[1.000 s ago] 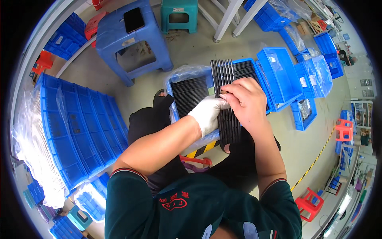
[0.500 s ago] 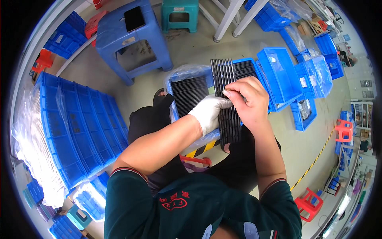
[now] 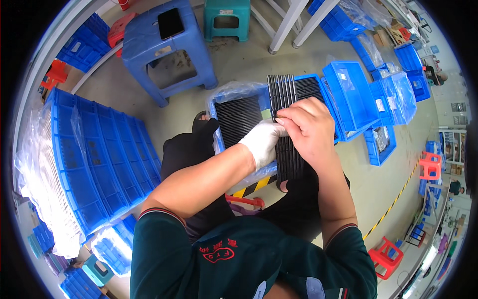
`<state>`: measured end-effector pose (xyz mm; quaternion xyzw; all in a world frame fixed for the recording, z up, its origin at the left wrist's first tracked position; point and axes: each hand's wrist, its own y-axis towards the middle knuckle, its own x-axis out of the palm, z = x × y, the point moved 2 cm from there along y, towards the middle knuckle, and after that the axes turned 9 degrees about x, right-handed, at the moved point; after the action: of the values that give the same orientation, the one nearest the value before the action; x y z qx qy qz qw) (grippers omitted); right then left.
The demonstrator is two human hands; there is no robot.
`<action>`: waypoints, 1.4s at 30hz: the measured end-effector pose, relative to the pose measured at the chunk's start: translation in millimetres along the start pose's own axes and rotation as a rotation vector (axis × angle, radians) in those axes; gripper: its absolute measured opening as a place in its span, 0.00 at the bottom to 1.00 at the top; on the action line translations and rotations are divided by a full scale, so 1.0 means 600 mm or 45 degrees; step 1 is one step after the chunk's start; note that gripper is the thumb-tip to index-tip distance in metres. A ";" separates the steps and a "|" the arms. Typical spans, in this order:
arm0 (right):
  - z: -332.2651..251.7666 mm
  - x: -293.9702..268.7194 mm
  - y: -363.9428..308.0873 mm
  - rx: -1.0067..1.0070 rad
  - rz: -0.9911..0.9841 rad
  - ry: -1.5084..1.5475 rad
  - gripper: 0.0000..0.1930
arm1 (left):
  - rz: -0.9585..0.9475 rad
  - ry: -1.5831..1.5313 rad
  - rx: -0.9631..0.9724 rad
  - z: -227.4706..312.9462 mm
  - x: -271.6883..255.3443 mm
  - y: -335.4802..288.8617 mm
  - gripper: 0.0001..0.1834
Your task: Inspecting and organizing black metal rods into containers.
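Note:
In front of me, a row of long, thin black rods [image 3: 286, 159] lies side by side, above and between two blue bins. My left hand [image 3: 263, 142], in a white glove, is closed on the left side of the row. From the right, my bare right hand [image 3: 314, 130] reaches over the rods with thumb and index finger pinched together near the left edge. What is in that pinch, if anything, is too small to make out. More black rods [image 3: 239, 119] fill the plastic-lined left bin [image 3: 216, 133], and others [image 3: 309, 88] lie in the right bin.
Stacked blue crates [image 3: 102, 164] stand at my left. A blue stool [image 3: 142, 42] with a phone [image 3: 171, 23] on it is at the far left, beside a green stool [image 3: 226, 22]. Blue trays [image 3: 351, 94] are piled on the right. A red stool [image 3: 386, 257] stands at lower right.
My right thumb and index finger have moved left across the rods, toward my gloved left hand. The top of the row has shifted slightly right.

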<state>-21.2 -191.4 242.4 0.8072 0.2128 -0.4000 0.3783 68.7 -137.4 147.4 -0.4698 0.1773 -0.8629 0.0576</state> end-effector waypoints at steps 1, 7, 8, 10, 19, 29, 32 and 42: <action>-0.003 -0.001 0.002 -0.003 -0.003 0.001 0.06 | 0.002 -0.003 0.002 0.002 -0.002 0.000 0.11; 0.003 0.000 0.005 0.105 0.025 0.239 0.08 | 0.023 -0.058 -0.011 0.010 0.016 -0.005 0.11; 0.003 0.003 0.006 0.103 0.023 0.240 0.08 | 0.025 -0.060 -0.008 0.008 0.012 -0.003 0.11; 0.000 0.007 0.007 0.043 0.011 0.168 0.08 | 0.008 -0.031 0.019 0.002 0.003 0.002 0.11; -0.023 0.000 0.012 -0.056 0.031 -0.030 0.08 | 0.054 0.045 -0.005 -0.010 -0.006 0.013 0.15; -0.042 0.003 0.017 -0.161 0.015 -0.117 0.08 | 0.029 0.042 -0.062 -0.029 -0.029 0.030 0.16; -0.051 0.013 0.017 -0.245 -0.078 -0.188 0.08 | -0.487 0.161 0.240 -0.072 -0.065 0.068 0.14; -0.005 0.001 0.004 -0.031 0.075 0.136 0.10 | 0.005 -0.030 0.005 0.022 0.005 -0.010 0.10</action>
<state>-17.8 -190.7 244.3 0.8287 0.2137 -0.3422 0.3879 78.3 -135.9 158.1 -0.4796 0.1757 -0.8575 0.0624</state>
